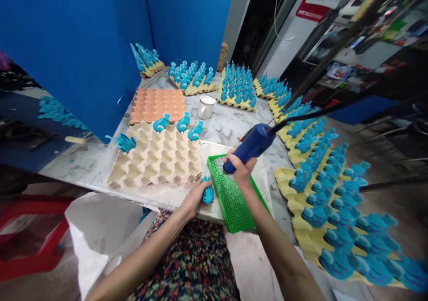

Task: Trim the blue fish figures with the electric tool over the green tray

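Seen through the head camera, the person's left hand (194, 198) had its grip pressed closed around a small blue fish-shaped figure (207, 195), holding it low at the edge of the marble counter (230, 129), just beside a green perforated tray (232, 203). The right hand (241, 169) had its grip wrapped firmly around a blue corded tool (254, 142), angling its rounded end down over silvery granules (220, 163) at the far end of the tray, which seemed to be there to keep them contained. A black cable (317, 111) ran up and away from the tool, seemingly to stay clear of the hands. Beyond lay a pale egg tray (154, 158) and an orange one (157, 105), with a white mug (206, 107) nearby. Yellow egg trays (302, 241) held rows of matching blue figures (337, 238), their cups apparently keeping each one upright and apart.
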Demonstrator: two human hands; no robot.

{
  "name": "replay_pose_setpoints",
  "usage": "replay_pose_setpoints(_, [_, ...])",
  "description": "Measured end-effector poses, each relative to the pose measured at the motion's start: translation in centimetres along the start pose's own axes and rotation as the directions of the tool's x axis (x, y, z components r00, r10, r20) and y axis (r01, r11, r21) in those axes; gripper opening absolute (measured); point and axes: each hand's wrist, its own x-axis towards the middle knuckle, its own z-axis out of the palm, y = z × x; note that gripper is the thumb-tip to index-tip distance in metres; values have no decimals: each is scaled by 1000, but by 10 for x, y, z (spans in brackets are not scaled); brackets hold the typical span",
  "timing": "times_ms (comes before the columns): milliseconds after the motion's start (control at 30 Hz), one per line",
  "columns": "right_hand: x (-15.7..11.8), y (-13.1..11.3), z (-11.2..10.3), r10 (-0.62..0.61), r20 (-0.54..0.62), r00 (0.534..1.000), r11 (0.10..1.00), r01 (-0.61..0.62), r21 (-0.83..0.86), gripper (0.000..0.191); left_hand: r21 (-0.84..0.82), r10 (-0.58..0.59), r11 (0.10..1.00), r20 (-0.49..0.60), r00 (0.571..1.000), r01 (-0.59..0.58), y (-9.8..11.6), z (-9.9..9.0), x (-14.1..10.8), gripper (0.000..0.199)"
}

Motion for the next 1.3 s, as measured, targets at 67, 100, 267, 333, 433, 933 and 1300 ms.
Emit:
replay_pose_setpoints(67, [3,15,1,16,-2,1000,999,-16,-30,40,-26,-4,1000,17,1000,4,0,-1,0,26])
replay_pose_setpoints(100, [3,20,1,19,-3,1000,999,-19,-48,39,-31,-2,1000,26,1000,2,0,-1,0,27])
replay_pose_setpoints(267, [4,31,-2,32,-8,999,994,-33,-109,37,-56,-16,998,29,999,18,-1,-3,0,30])
replay_pose_setpoints(333, [2,33,-3,34,-18,999,993,-36,-109,36,-55,-27,998,29,999,28,0,-3,0,30])
replay_pose_setpoints(433, [0,34,-4,22,-40,999,996,-26,-87,36,-34,-35,999,25,999,36,0,-2,0,30])
replay_pose_setpoints(933, [0,10,2,-67,-96,993,997,64,-34,40,3,-24,1000,57,998,23,1,-1,-3,27])
replay_pose_setpoints(1300, [-14,-39,-16,59,110,992,987,-74,143,30,274,206,883,505,838,-382,19,4,-27,33])
